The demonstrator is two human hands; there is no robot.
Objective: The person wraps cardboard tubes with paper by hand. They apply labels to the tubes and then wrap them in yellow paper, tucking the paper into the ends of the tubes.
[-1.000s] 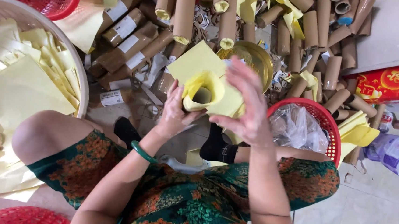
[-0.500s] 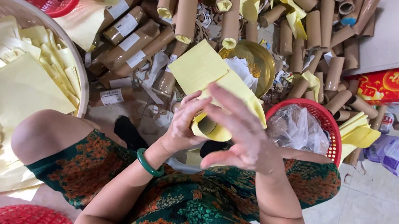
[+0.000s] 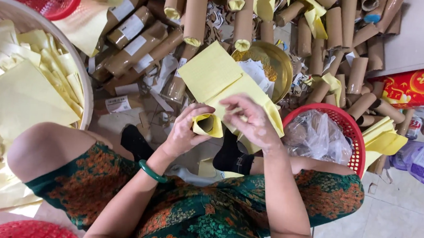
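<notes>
Item one, nearest: I am sitting with knees apart in a green and orange patterned garment, a green bangle (image 3: 151, 171) showing on my left wrist.

Item two: my left hand (image 3: 185, 132) is closing its grip around a rolled yellow paper tube (image 3: 208, 125), open end facing up, held above my lap.

Item three: my right hand (image 3: 249, 119) is resting its fingers on the loose yellow sheet (image 3: 214, 77) that is trailing away from the tube; its grip is narrow, pinching that sheet's edge.

Item four, to my right: a red basket (image 3: 341, 124) is holding a clear plastic bag (image 3: 315, 136).

Item five, to my left: a pale round basket (image 3: 79, 55) is holding cut yellow papers.

Item six, farther: a brass bowl (image 3: 275, 64) is sitting on the floor among many brown cardboard tubes (image 3: 197, 13), several plugged with yellow paper.
</notes>
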